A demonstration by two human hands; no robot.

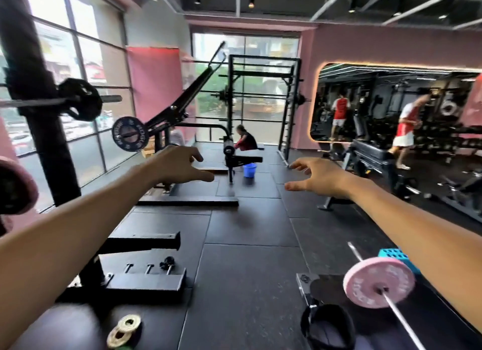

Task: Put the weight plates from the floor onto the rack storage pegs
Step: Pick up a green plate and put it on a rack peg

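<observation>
both arms reach forward, left hand [180, 164] and right hand [317, 176] loose-fingered and holding nothing. two small gold weight plates [124, 330] lie on the floor mat bottom left. a pink plate [378, 282] sits on a barbell; its lettering is too blurred to read.

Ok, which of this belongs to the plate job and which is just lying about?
Job: two small gold plates on the floor, rack upright, left hand, right hand.
Lying about: blue bucket, pink plate on its barbell, bench.
</observation>
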